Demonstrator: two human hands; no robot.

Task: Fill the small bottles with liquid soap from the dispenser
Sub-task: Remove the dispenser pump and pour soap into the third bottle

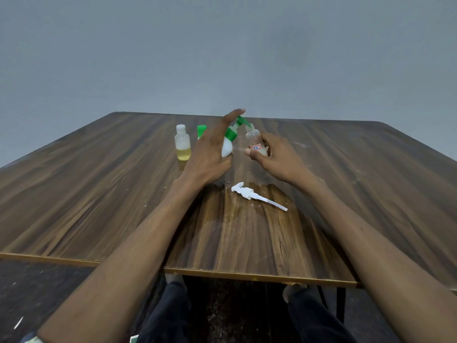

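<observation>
While the left hand grips the dispenser at frame centre, finger over its pump | right hand holds a clear small bottle under the spout, seemingly empty | capped bottle left of centre is part-filled | filling looks roughly midway.

table: dark wood grain, pale front edge | wall: plain grey, behind table | loose white pump head with tube: lying flat near table middle | wet patch: under and around pump | floor: dark, speckled, below table edge
</observation>
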